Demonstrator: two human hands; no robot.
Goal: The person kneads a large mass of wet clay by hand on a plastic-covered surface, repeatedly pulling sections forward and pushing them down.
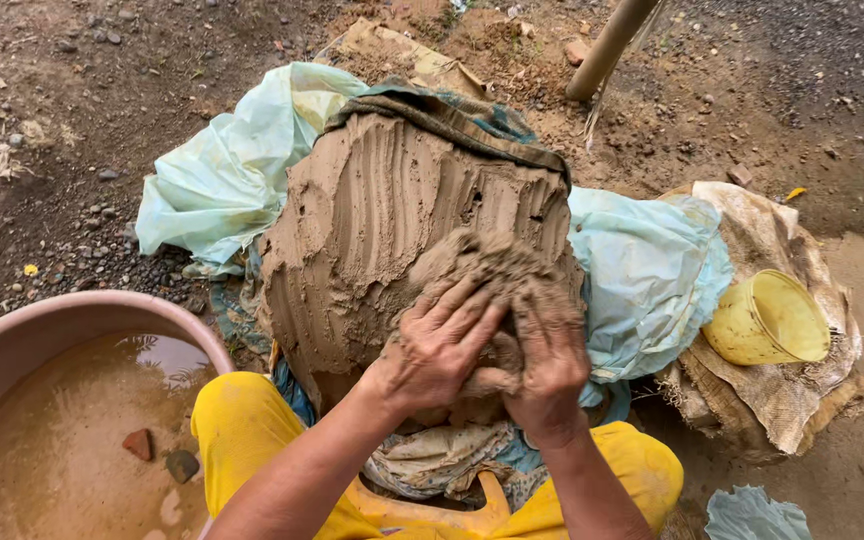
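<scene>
Left hand: your left hand (439, 345) lies fingers spread over a lump of clay (487, 275), pressing down on it, the skin smeared brown.
Right hand: your right hand (549, 365) curls around the same lump from the other side, fingers bent and gripping; the two hands touch at the thumbs.
Lump: rough, crumbly and torn at the edges, it sits against the near right face of the clay mound (382, 220).
Mound: big, wet, grey-brown, scored all over with long finger grooves running top to bottom; it stands between your knees on pale plastic sheeting (227, 175).
Cloth: a dark cloth (452, 115) drapes over the mound's far top edge.
Left side: a pink basin (12, 335) of muddy water.
Right side: a yellow cup (767, 320) lying tipped on sacking (792, 395).
</scene>
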